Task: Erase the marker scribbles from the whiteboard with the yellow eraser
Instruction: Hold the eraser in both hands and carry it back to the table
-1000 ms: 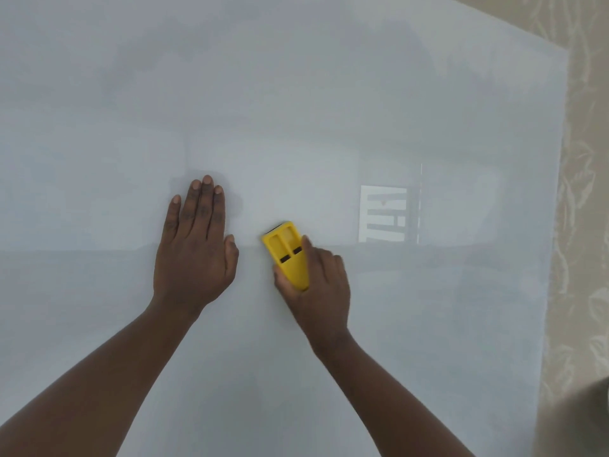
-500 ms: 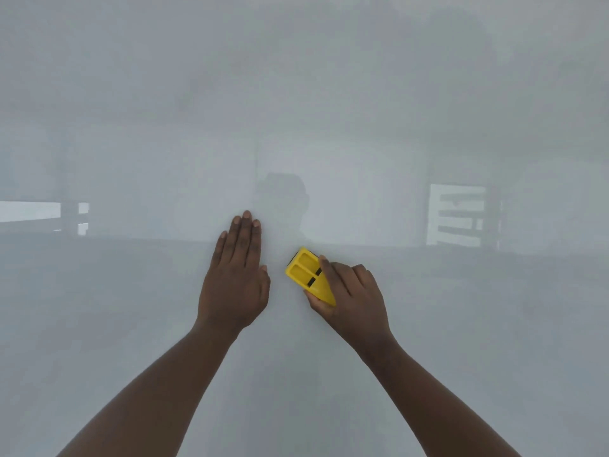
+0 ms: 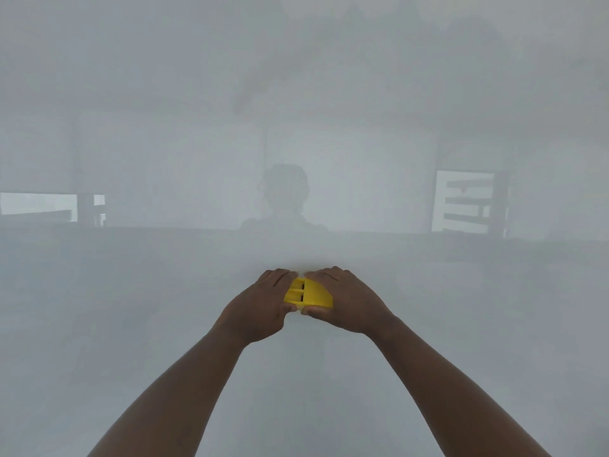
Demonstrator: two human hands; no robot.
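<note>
The whiteboard (image 3: 164, 324) fills the whole view, glossy and pale grey. No clear marker scribbles show on it, only faint grey smudging (image 3: 263, 87) in its upper middle. The yellow eraser (image 3: 308, 294) lies flat against the board at the centre, with two dark slots on its back. My left hand (image 3: 260, 308) grips its left end, fingers over the top and thumb beneath. My right hand (image 3: 346, 301) clasps its right end the same way. Both forearms reach in from the bottom edge.
The board's gloss mirrors the room: a person's dim reflection (image 3: 285, 199) above the hands, a bright window shape (image 3: 464, 201) at the right and another bright patch (image 3: 36, 206) at the left. No board edge is in view.
My left hand has left its flat rest on the board and closed on the eraser's left end. The eraser has turned sideways. The view has shifted, so the board's right edge is out of frame.
</note>
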